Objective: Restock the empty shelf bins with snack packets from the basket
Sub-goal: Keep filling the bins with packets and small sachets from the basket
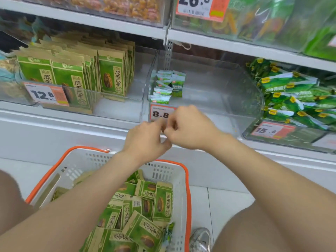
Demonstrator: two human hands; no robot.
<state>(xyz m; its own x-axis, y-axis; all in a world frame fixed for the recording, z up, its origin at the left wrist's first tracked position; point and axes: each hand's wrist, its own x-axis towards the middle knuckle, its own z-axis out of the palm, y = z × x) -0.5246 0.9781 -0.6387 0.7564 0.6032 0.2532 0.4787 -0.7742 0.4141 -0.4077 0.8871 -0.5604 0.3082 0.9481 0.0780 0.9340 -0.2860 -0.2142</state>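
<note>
As left hand [145, 138] and right hand [190, 130] touch, curled, one basket [162, 172] lies below.

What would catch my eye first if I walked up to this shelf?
The left hand and right hand meet, fingers curled, at the centre before the 8.8 price tag. Below them an orange-rimmed basket holds a heap of green seed packets; behind, a clear bin holds only a few small packets at its left side.
</note>
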